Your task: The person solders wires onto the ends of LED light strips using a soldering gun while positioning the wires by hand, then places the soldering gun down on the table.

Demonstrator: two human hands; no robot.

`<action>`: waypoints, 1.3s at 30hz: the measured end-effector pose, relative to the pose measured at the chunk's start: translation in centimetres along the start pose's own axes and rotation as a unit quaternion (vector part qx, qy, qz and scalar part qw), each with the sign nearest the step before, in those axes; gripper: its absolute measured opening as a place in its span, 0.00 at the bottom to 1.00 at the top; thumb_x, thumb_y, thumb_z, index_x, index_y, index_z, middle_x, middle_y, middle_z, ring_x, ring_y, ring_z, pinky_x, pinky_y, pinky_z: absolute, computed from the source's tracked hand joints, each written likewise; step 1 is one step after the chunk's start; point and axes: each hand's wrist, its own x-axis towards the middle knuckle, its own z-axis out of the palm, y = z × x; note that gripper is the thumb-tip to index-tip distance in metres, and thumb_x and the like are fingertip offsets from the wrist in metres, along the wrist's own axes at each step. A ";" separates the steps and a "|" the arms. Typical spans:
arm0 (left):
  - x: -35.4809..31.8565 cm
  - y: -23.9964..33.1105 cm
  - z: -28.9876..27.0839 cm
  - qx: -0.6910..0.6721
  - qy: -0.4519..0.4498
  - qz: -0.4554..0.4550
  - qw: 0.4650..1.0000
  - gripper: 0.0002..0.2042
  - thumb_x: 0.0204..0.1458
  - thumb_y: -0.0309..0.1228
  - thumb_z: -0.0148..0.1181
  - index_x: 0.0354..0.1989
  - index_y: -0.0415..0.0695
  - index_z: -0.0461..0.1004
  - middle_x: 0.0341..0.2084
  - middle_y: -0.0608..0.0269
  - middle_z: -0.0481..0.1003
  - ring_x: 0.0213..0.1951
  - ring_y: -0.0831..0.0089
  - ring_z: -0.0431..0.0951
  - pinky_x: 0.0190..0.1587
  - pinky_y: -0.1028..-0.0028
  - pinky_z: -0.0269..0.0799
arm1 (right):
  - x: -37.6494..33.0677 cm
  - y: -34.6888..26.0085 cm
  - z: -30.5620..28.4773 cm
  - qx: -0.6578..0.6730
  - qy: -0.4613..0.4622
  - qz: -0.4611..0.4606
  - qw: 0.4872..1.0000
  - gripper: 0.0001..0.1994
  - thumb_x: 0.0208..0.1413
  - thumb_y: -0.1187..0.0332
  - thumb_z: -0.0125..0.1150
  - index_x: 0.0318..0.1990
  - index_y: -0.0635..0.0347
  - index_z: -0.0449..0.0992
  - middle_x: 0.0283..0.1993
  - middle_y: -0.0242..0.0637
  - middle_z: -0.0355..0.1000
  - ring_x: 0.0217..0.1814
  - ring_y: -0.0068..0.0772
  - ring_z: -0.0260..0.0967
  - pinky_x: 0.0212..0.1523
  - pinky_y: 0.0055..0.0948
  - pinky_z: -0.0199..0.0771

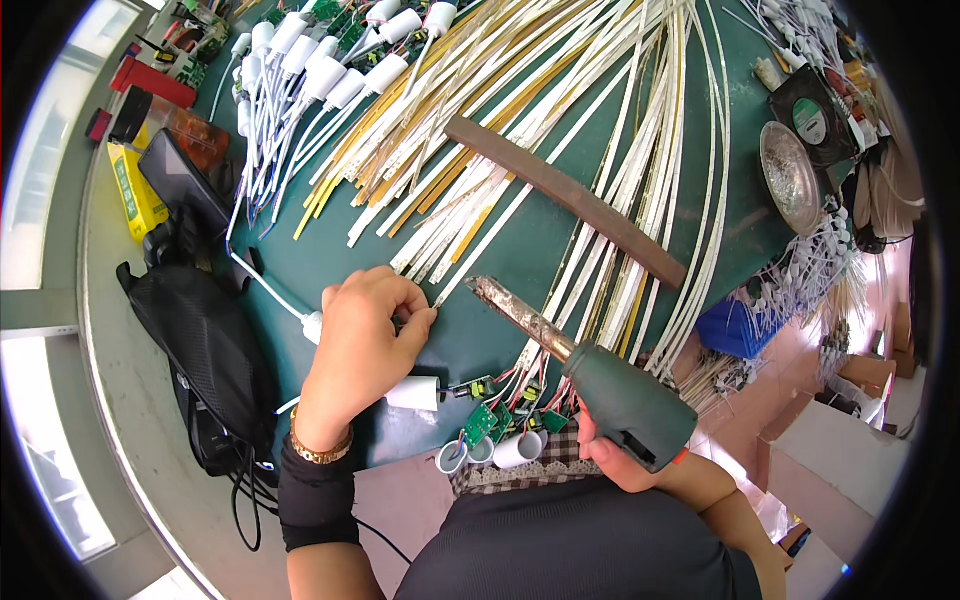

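My right hand (620, 455) is wrapped round the grip of a dark green heat gun (625, 400). Its scorched metal nozzle (520, 318) points up and left, just to the right of my left hand (370, 330). The fingers of that left hand pinch the near end of a thin white strip (480, 240). Many white and yellow strips (480, 130) fan across the green mat, with a brown bar (570, 197) lying over them. Beside my left wrist lies a white cylindrical housing (413, 393) with a small circuit board (470, 388) at its end.
Small green boards (482, 425) and open white caps (518, 450) sit at the near edge. White wired housings (320, 75) crowd the far left. A black bag (205, 360) and phone (180, 165) lie left; a metal dish (790, 178) and blue bin (735, 328) are right.
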 end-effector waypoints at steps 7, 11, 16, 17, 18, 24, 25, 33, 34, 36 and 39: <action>0.0 -0.1 0.0 0.002 0.013 0.020 1.000 0.05 0.42 0.23 0.65 0.22 0.38 0.73 0.20 0.59 0.70 0.28 0.61 0.71 0.30 0.65 0.63 | -0.1 0.2 -0.2 -0.015 -0.002 -0.005 1.000 0.18 0.58 0.64 0.56 0.52 0.61 0.64 0.35 0.37 0.69 0.31 0.25 0.71 0.32 0.28 0.74; 0.0 0.0 0.0 -0.003 0.011 0.019 1.000 0.05 0.42 0.23 0.65 0.22 0.37 0.74 0.20 0.59 0.70 0.28 0.61 0.71 0.30 0.65 0.64 | -0.4 1.1 0.0 -0.004 0.031 -0.046 0.998 0.22 0.58 0.64 0.56 0.57 0.60 0.62 0.34 0.39 0.69 0.30 0.25 0.71 0.31 0.27 0.73; -0.2 0.1 0.0 0.002 -0.010 -0.028 1.000 0.04 0.44 0.25 0.65 0.23 0.45 0.74 0.21 0.65 0.70 0.32 0.63 0.71 0.39 0.65 0.57 | 0.0 -0.2 -0.5 0.139 0.071 -0.030 0.987 0.24 0.59 0.61 0.58 0.60 0.58 0.61 0.34 0.40 0.70 0.30 0.25 0.70 0.30 0.26 0.72; -0.1 0.2 0.0 0.002 -0.010 -0.028 1.000 0.04 0.44 0.25 0.65 0.23 0.45 0.74 0.21 0.65 0.70 0.32 0.63 0.71 0.39 0.65 0.57 | -0.1 -0.7 -0.9 0.100 0.075 0.006 0.992 0.23 0.60 0.59 0.57 0.59 0.57 0.61 0.31 0.40 0.71 0.29 0.26 0.70 0.30 0.27 0.71; 0.0 0.2 0.0 0.011 0.005 0.000 1.000 0.05 0.43 0.24 0.65 0.23 0.41 0.74 0.21 0.62 0.70 0.30 0.62 0.71 0.34 0.65 0.61 | 0.0 -1.1 -1.2 0.100 0.075 0.005 0.992 0.23 0.60 0.59 0.57 0.59 0.57 0.61 0.31 0.40 0.71 0.29 0.26 0.70 0.30 0.27 0.71; 0.1 0.2 0.0 0.015 0.021 0.024 0.999 0.05 0.42 0.23 0.65 0.22 0.37 0.74 0.20 0.58 0.71 0.27 0.61 0.72 0.30 0.66 0.65 | 0.5 -1.9 -2.2 0.128 0.136 -0.063 0.980 0.14 0.57 0.65 0.58 0.46 0.63 0.67 0.31 0.36 0.70 0.29 0.24 0.71 0.32 0.27 0.72; 0.0 0.2 -0.1 0.014 0.021 0.020 0.999 0.05 0.42 0.24 0.66 0.22 0.37 0.74 0.21 0.57 0.72 0.26 0.61 0.72 0.31 0.66 0.66 | 0.3 -1.5 -2.2 0.115 0.122 -0.067 0.984 0.17 0.57 0.67 0.57 0.51 0.63 0.65 0.32 0.37 0.70 0.30 0.25 0.70 0.32 0.28 0.73; -0.1 -0.1 -1.9 0.007 -0.037 0.062 0.997 0.06 0.46 0.25 0.65 0.30 0.37 0.75 0.23 0.55 0.74 0.27 0.59 0.74 0.32 0.66 0.69 | -1.0 -1.1 -1.7 0.164 0.174 -0.067 0.969 0.20 0.58 0.68 0.58 0.56 0.63 0.64 0.34 0.38 0.70 0.31 0.25 0.69 0.34 0.28 0.73; -0.3 0.1 -2.1 -0.009 -0.045 0.052 0.998 0.07 0.47 0.25 0.65 0.32 0.37 0.75 0.24 0.54 0.74 0.27 0.58 0.75 0.33 0.65 0.70 | -1.3 -1.2 -1.9 0.172 0.182 -0.053 0.967 0.20 0.58 0.68 0.58 0.56 0.63 0.64 0.34 0.38 0.70 0.31 0.25 0.69 0.34 0.28 0.73; -0.7 0.3 -2.4 -0.002 -0.029 0.043 0.999 0.08 0.48 0.25 0.65 0.34 0.37 0.75 0.25 0.53 0.75 0.28 0.59 0.75 0.33 0.66 0.70 | -1.4 -1.2 -2.0 0.165 0.190 -0.070 0.965 0.19 0.58 0.68 0.58 0.56 0.63 0.64 0.35 0.38 0.70 0.31 0.25 0.70 0.33 0.27 0.73; -1.2 1.1 -1.8 -0.026 -0.044 0.014 0.999 0.08 0.49 0.25 0.64 0.37 0.37 0.74 0.27 0.53 0.76 0.28 0.62 0.77 0.33 0.67 0.71 | -1.5 -0.5 -2.4 0.153 0.196 -0.096 0.964 0.19 0.58 0.68 0.58 0.55 0.62 0.65 0.35 0.38 0.70 0.31 0.25 0.70 0.32 0.26 0.72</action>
